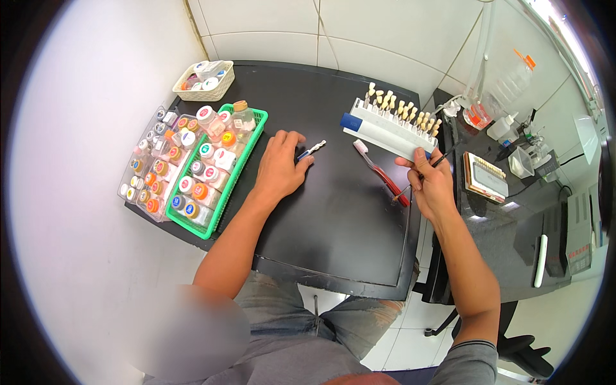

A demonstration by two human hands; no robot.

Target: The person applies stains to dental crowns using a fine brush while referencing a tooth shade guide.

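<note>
The left hand (280, 163) rests low over the black tabletop (327, 224), its fingers loosely bent and its thumb set a little apart from them. A short, slender blue stick with a whitish tip (312, 151) lies in the gap between thumb and fingers; I cannot tell whether it is pinched or only touched.

The right hand (433, 179) is closed by thumb and fingers on the near right end of a long white holder with a blue left end (388, 131), which slants across the far right part of the tabletop. A row of ivory tooth-shaped tabs (403, 111) stands along its far edge. A thin, dark-handled tool (447, 156) also runs through this hand, its fine end pointing down and left over the red toothbrush with a white head (384, 176), which lies slantwise just left of the hand.

Left of the left hand, a bright green plastic basket (239, 173) carries small capped bottles (200, 191). Beside it, a clear plastic tray (125, 191) holds more bottles, and behind them a cream woven basket (199, 96) is filled with small containers
</note>
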